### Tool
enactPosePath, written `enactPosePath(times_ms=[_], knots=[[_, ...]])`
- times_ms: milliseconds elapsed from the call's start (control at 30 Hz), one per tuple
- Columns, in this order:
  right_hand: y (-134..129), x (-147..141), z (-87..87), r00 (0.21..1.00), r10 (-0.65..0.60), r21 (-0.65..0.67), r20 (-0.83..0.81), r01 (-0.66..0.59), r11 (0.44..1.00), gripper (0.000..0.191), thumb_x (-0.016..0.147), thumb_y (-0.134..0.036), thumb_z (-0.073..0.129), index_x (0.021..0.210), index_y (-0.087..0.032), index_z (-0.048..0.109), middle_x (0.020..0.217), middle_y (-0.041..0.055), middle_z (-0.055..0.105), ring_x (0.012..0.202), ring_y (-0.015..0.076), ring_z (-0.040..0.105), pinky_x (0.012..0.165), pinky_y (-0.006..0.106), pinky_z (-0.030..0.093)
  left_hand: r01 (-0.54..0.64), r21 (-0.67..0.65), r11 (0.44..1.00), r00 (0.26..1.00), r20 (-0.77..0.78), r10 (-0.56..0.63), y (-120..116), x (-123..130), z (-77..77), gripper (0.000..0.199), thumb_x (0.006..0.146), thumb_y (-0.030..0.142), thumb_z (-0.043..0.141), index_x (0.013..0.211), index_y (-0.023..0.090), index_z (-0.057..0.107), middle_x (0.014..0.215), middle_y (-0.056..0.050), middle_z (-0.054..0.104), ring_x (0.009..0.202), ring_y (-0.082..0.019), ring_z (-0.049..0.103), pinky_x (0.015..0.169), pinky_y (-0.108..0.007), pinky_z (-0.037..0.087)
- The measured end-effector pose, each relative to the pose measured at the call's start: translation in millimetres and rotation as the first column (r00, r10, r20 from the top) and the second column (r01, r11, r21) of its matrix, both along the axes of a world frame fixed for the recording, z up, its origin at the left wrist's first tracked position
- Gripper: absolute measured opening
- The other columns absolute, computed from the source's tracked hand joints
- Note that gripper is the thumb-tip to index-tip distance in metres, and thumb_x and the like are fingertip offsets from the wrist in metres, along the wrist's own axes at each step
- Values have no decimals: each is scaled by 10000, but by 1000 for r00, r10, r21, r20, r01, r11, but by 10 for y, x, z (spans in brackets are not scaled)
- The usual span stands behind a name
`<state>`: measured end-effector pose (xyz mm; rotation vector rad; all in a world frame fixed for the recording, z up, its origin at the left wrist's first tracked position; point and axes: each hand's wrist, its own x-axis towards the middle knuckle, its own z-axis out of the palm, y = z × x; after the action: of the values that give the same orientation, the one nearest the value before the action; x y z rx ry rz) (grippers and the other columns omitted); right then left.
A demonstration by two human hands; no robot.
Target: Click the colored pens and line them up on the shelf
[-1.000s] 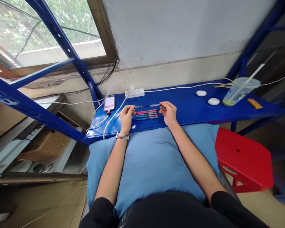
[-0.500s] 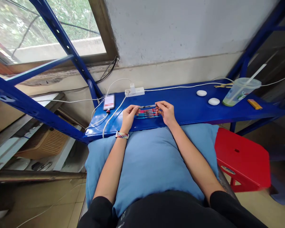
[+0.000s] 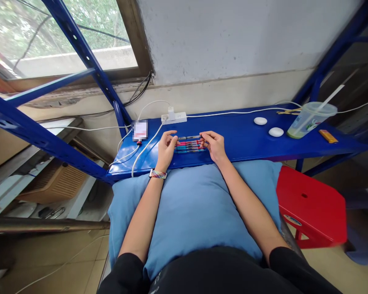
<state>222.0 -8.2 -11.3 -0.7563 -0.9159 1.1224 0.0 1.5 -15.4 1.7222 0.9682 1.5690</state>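
Several pens (image 3: pixel 189 147), with pink, red and teal parts, lie side by side in a row on the blue shelf. A dark pen (image 3: pixel 188 138) is at the far side of the row, parallel to the others. My right hand (image 3: pixel 213 145) pinches its right end between thumb and index finger. At the left ends of the pens, my left hand (image 3: pixel 167 149) has its index finger raised apart from the thumb, with the thumb close to the dark pen's end. Its lower fingers are partly hidden behind the thumb.
On the blue shelf (image 3: pixel 233 141) are a power strip (image 3: pixel 178 117), white cables, a pixelated device (image 3: pixel 140 130), two white oval objects (image 3: pixel 276 132), a plastic cup (image 3: pixel 311 118) with a straw and an orange packet (image 3: pixel 328 136). A blue pillow (image 3: pixel 199 204) lies before me; a red stool (image 3: pixel 313 204) stands right.
The dark pen has come down level with the row. My left index finger has lifted off its left end, while my right hand still pinches the right end.
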Motion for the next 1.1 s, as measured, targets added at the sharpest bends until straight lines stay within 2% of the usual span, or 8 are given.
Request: enactPosePath(times_ms=[133,300,433,533,633,800,933,1100], knots=[[-7,-4,-6,1000,-25,0,8,25,1000,307,713,-451,955,842,-206,823,686,4,720,571,126,629,546,261,585,34,26,999,999,-31,-33,-13,1,4,451,936,330,786,1366,274,663,1100,-56,777,1079,-228,748,865,-329,593],[-8,0,-13,999,-16,-7,50,16,1000,300,743,-450,940,861,-203,818,700,6,722,563,124,628,548,263,579,6,0,1000,1000,-22,-6,-40,28,22,286,1020,373,681,1278,258,727,840,-22,741,859,-216,738,828,-351,578],[-19,-5,5,998,-34,-25,46,35,999,295,755,-441,940,856,-199,804,697,6,715,564,126,632,560,270,585,35,37,999,998,-47,-33,-45,35,35,483,895,289,814,1361,277,689,1114,-59,792,1104,-238,748,900,-340,581],[-29,-11,18,998,-31,-16,47,32,999,292,753,-439,938,860,-203,804,706,7,718,574,126,635,570,270,587,-23,-21,1000,999,-48,22,-48,30,35,236,992,407,731,1147,238,791,1004,-55,804,976,-224,751,863,-335,574],[-29,-9,18,999,-30,-2,40,30,1000,291,736,-441,933,852,-205,809,697,2,714,564,123,620,549,265,575,-64,-46,997,997,-52,62,-48,23,31,307,1007,482,721,889,216,819,801,-31,768,800,-205,715,789,-327,560],[-15,-2,11,999,-30,-46,31,31,998,285,720,-437,933,800,-205,789,634,-22,648,529,108,559,478,240,512,-21,52,998,998,-55,24,-55,19,64,136,918,345,829,999,237,840,1062,-72,820,995,-239,757,849,-346,589],[-17,-5,10,1000,-8,-20,17,9,1000,302,731,-455,944,830,-212,794,663,-17,670,547,111,584,496,240,523,-37,14,999,999,12,36,-93,26,119,229,921,383,846,1105,249,829,999,-55,805,934,-218,757,821,-331,593],[-27,-5,14,999,-2,12,33,2,1000,325,740,-473,953,864,-211,806,697,-5,702,556,116,606,519,253,542,-43,-28,999,999,3,44,-123,27,142,177,913,398,856,964,228,858,952,-67,828,885,-225,763,830,-356,610]])
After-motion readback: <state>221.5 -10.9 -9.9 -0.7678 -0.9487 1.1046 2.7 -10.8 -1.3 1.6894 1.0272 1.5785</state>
